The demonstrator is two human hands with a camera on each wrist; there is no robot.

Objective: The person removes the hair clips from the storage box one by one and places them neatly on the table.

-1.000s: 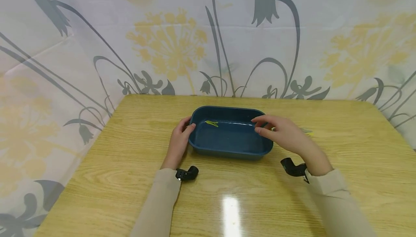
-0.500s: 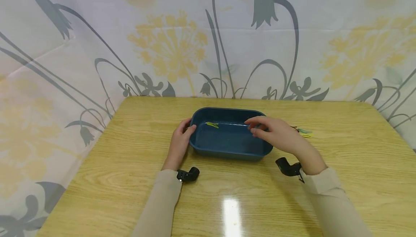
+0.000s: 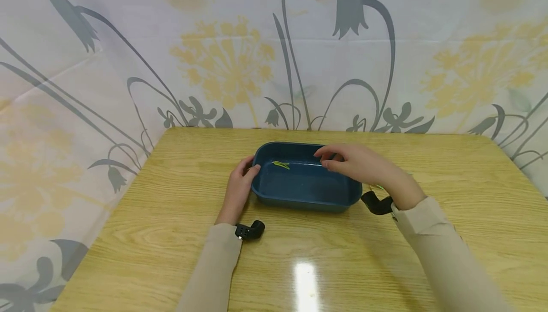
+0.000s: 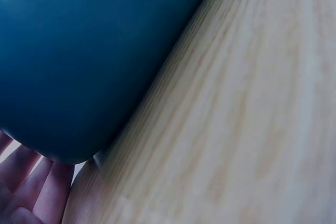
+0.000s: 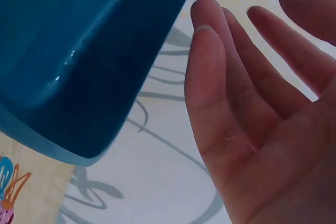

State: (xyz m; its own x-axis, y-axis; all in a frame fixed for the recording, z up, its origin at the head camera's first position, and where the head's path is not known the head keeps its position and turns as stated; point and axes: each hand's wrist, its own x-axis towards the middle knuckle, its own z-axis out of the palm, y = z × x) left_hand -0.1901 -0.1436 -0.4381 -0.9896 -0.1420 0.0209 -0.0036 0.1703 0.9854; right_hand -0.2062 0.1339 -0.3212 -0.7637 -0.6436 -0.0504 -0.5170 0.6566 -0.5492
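A dark blue rectangular tub [image 3: 306, 205] with rounded corners stands on the wooden table. My left hand [image 3: 238, 184] grips its left end, thumb at the rim and fingers on the outer side; its fingers [image 4: 55, 192] also show against the tub in the left wrist view. Inside, toward the back left, lies a thin yellow-green thing [image 3: 281, 164] whose kind I cannot tell. Above the tub's right end hovers my right hand [image 3: 359, 162], fingers loosely bent. Nothing shows in its palm or between its fingers [image 5: 207, 72] in the right wrist view.
Right of the tub, mostly behind my right hand, lie small thin green and yellow pieces [image 3: 378, 187]. Colourful strand-like things in blue, orange and pink [image 5: 7, 195] show in the right wrist view. A flower-patterned cloth [image 3: 317, 64] hangs at the table's [image 3: 171, 207] back edge.
My right hand has moved left and slightly up, farther over the tub. The left hand keeps its hold, and the yellow-green thing lies where it was.
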